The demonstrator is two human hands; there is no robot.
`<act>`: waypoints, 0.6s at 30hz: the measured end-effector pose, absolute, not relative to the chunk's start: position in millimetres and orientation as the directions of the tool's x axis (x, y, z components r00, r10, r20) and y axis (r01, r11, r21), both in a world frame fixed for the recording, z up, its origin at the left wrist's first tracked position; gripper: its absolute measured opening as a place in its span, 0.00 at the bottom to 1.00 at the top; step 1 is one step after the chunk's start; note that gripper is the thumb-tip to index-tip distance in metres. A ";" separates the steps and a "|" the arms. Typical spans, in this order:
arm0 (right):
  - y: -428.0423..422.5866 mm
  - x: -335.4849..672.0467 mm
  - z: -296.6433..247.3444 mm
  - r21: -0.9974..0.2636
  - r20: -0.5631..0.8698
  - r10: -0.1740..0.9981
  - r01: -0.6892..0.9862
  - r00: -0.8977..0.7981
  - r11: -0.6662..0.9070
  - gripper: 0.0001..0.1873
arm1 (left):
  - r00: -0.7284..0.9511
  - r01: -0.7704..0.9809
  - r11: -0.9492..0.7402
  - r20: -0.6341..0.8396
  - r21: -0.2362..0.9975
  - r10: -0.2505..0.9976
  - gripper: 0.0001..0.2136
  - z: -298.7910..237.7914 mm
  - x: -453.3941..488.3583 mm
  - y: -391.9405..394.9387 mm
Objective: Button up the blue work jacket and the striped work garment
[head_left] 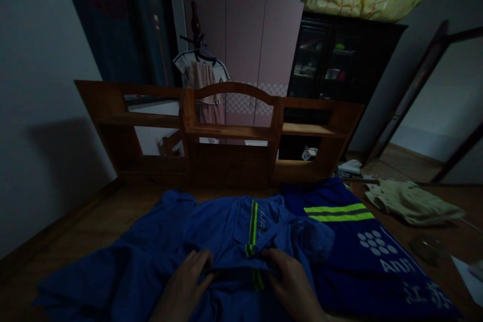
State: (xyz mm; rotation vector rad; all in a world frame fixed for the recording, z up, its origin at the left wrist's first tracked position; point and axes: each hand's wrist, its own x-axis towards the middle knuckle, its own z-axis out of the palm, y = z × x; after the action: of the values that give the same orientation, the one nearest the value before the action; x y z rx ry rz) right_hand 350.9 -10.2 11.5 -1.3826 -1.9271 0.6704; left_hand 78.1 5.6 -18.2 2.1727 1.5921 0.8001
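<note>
Left hand (194, 272) and right hand (289, 272) observed closed on a fold of jacket (215, 226); darker garment (347, 246) touches jacket's right side.

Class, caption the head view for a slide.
Left hand and right hand pinch a fold of a blue garment, a deeper-blue garment beside it, a wooden shelf unit beyond.

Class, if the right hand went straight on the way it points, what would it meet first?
Probably the yellow-green striped band on the blue garment, just ahead of the right hand's fingertips; the folds make depth unclear.
</note>
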 end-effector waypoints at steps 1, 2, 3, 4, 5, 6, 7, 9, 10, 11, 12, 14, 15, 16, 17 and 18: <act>-11.2 350.3 14.2 -0.714 0.220 0.947 0.623 -0.232 0.319 0.26 | 0.206 0.752 -0.299 0.222 0.587 0.953 0.03 -20.4 76.6 4.6; -12.3 349.2 17.0 -0.697 0.227 0.942 0.634 -0.247 0.334 0.26 | 0.200 0.743 -0.278 0.194 0.609 0.960 0.02 -21.2 75.7 3.7; -13.4 347.2 19.8 -0.680 0.239 0.935 0.642 -0.262 0.354 0.26 | 0.198 0.733 -0.259 0.167 0.629 0.966 0.02 -20.9 75.3 3.1; -14.6 344.2 22.5 -0.666 0.255 0.926 0.644 -0.278 0.376 0.24 | 0.195 0.721 -0.243 0.147 0.649 0.970 0.02 -20.0 75.6 2.4; -15.6 340.0 24.8 -0.657 0.269 0.916 0.639 -0.296 0.399 0.22 | 0.188 0.709 -0.231 0.137 0.666 0.972 0.03 -18.8 76.3 1.8; -16.4 334.7 26.6 -0.654 0.279 0.907 0.628 -0.316 0.421 0.20 | 0.179 0.699 -0.222 0.135 0.680 0.975 0.04 -17.8 77.4 1.2; -16.7 328.4 27.9 -0.655 0.288 0.898 0.615 -0.333 0.438 0.17 | 0.165 0.692 -0.213 0.136 0.690 0.977 0.04 -17.0 78.6 0.5; -15.8 313.7 28.1 -0.655 0.301 0.888 0.601 -0.349 0.458 0.15 | 0.139 0.685 -0.198 0.141 0.701 0.980 0.04 -16.1 81.0 -0.6; -14.4 305.9 26.9 -0.650 0.308 0.886 0.603 -0.348 0.462 0.16 | 0.134 0.685 -0.194 0.140 0.702 0.981 0.04 -15.8 81.8 -1.1; -12.6 298.1 24.9 -0.642 0.314 0.885 0.610 -0.345 0.465 0.17 | 0.136 0.685 -0.192 0.135 0.703 0.981 0.04 -15.6 82.2 -1.5; -10.5 290.6 22.2 -0.633 0.319 0.883 0.616 -0.345 0.469 0.18 | 0.142 0.684 -0.192 0.129 0.704 0.981 0.03 -15.4 82.2 -1.8; -6.0 277.1 15.2 -0.619 0.321 0.876 0.621 -0.359 0.481 0.19 | 0.154 0.674 -0.197 0.125 0.712 0.980 0.02 -15.5 80.7 -2.3; -3.9 271.4 11.3 -0.616 0.320 0.872 0.618 -0.372 0.489 0.18 | 0.158 0.662 -0.201 0.128 0.722 0.979 0.02 -15.9 79.3 -2.7; -2.1 266.5 7.3 -0.615 0.315 0.869 0.615 -0.382 0.493 0.17 | 0.161 0.650 -0.207 0.134 0.731 0.978 0.03 -16.7 77.6 -3.2; -0.6 262.4 3.2 -0.618 0.309 0.870 0.614 -0.385 0.491 0.16 | 0.166 0.638 -0.217 0.144 0.738 0.976 0.04 -17.9 75.7 -3.8; 0.6 259.1 -1.0 -0.623 0.302 0.874 0.615 -0.381 0.484 0.15 | 0.170 0.631 -0.230 0.158 0.741 0.973 0.05 -19.5 73.9 -4.3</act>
State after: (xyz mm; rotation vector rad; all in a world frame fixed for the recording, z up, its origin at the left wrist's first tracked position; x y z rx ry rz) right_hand 259.1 0.6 -1.0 -1.2230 -2.1251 0.5544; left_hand 73.9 -4.3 -19.5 1.9333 1.5101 0.8609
